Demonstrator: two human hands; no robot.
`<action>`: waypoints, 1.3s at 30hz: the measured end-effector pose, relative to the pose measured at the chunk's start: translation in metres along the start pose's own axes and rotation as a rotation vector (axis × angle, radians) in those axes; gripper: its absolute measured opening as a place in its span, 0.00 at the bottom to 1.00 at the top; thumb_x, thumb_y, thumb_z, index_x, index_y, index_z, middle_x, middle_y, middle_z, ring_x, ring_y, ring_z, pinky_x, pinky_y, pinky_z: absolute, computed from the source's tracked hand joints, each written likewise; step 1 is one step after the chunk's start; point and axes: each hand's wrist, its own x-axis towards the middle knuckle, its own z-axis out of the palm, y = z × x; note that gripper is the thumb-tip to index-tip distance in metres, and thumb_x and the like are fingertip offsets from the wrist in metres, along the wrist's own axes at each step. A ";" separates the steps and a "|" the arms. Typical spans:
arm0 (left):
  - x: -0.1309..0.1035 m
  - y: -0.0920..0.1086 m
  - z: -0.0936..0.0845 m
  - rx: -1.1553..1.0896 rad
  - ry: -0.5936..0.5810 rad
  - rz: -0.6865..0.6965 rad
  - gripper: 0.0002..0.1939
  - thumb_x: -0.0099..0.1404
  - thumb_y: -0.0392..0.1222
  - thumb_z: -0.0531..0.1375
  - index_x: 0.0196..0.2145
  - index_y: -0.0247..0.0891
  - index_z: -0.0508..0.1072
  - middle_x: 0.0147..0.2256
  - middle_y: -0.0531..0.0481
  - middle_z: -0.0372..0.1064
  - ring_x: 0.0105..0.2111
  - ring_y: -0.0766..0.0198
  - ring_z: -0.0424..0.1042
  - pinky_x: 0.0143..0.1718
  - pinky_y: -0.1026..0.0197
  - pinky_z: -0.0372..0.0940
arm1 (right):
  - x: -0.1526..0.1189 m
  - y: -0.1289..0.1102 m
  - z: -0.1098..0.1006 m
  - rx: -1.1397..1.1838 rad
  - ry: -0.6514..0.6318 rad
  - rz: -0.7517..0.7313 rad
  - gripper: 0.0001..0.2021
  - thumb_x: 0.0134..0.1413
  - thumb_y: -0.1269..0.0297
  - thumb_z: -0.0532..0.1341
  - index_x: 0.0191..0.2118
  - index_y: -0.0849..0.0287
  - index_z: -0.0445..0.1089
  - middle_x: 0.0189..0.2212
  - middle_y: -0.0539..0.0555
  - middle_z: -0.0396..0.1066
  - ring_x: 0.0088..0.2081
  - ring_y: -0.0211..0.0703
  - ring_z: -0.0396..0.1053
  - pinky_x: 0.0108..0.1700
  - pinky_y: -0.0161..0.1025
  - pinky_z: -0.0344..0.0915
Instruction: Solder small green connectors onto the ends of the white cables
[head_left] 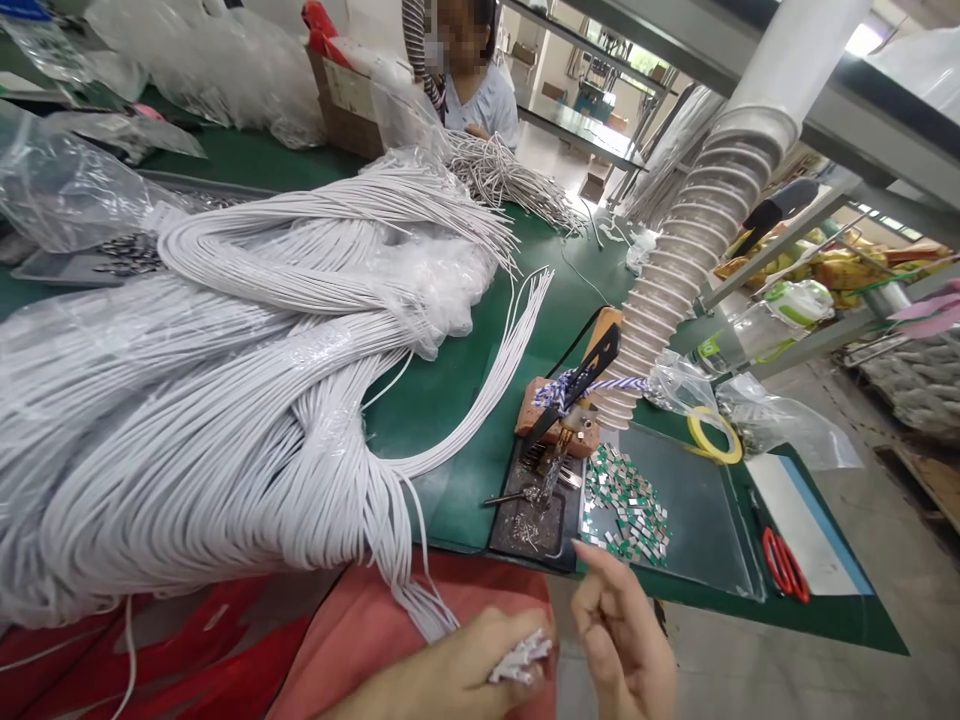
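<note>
At the bottom of the view my left hand is closed around a bunch of white cables, whose cut ends stick out past the fingers. My right hand is beside it, index finger stretched out and the others loosely bent, with nothing visible in it. Just beyond that fingertip is a dark tray with metal bits, under a soldering fixture by a brick. Small green-and-silver circuit boards lie scattered to its right. A large heap of white cables covers the left side.
A ribbed extraction hose comes down over the workplace. Red-handled scissors and a yellow tape roll lie on the right. A person sits across the green table, near more cables and a cardboard box.
</note>
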 end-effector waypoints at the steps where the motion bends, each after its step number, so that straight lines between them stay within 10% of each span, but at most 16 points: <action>1: 0.001 0.001 -0.003 -0.011 0.004 -0.008 0.21 0.62 0.59 0.60 0.33 0.35 0.75 0.23 0.51 0.62 0.27 0.62 0.60 0.31 0.63 0.62 | 0.000 0.003 0.001 0.018 0.003 0.016 0.16 0.61 0.50 0.58 0.50 0.50 0.71 0.20 0.46 0.60 0.19 0.35 0.54 0.21 0.32 0.51; 15: 0.008 0.018 -0.024 -0.020 -0.153 -0.110 0.29 0.64 0.67 0.52 0.27 0.34 0.66 0.24 0.55 0.56 0.26 0.66 0.56 0.29 0.66 0.56 | 0.008 0.014 0.018 0.082 -0.153 0.047 0.04 0.55 0.66 0.64 0.30 0.54 0.75 0.24 0.48 0.63 0.24 0.36 0.60 0.25 0.31 0.55; 39: 0.032 0.013 -0.066 0.039 -0.015 0.069 0.10 0.63 0.41 0.64 0.30 0.30 0.79 0.30 0.46 0.74 0.30 0.62 0.70 0.34 0.64 0.65 | 0.021 0.026 0.025 -0.022 -0.121 -0.078 0.07 0.54 0.70 0.61 0.27 0.58 0.74 0.19 0.46 0.58 0.20 0.34 0.57 0.22 0.32 0.51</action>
